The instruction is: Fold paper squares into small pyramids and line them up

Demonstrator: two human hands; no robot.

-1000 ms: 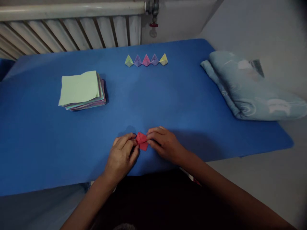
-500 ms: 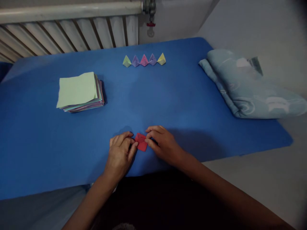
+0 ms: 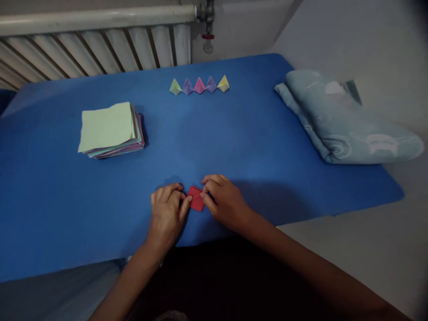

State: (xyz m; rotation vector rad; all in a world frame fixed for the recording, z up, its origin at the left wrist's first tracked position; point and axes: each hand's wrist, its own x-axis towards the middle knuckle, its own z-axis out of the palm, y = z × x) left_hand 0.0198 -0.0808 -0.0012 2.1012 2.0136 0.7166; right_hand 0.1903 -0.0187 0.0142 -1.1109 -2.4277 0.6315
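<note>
A small folded piece of red paper (image 3: 196, 199) lies near the front edge of the blue mat (image 3: 234, 142). My left hand (image 3: 166, 213) presses on its left side with curled fingers. My right hand (image 3: 224, 201) pinches its right side, fingers bent over the paper. Both hands rest on the mat and cover part of the red piece.
A stack of coloured square sheets (image 3: 109, 129), pale green on top, sits at the left. Several small folded paper pyramids (image 3: 199, 85) stand in a row at the back. A folded light-blue cloth (image 3: 337, 122) lies at the right edge. A radiator (image 3: 93, 44) runs behind.
The red paper has been pressed flatter between my fingers and my hands have closed in slightly. The camera view has shifted a little.
</note>
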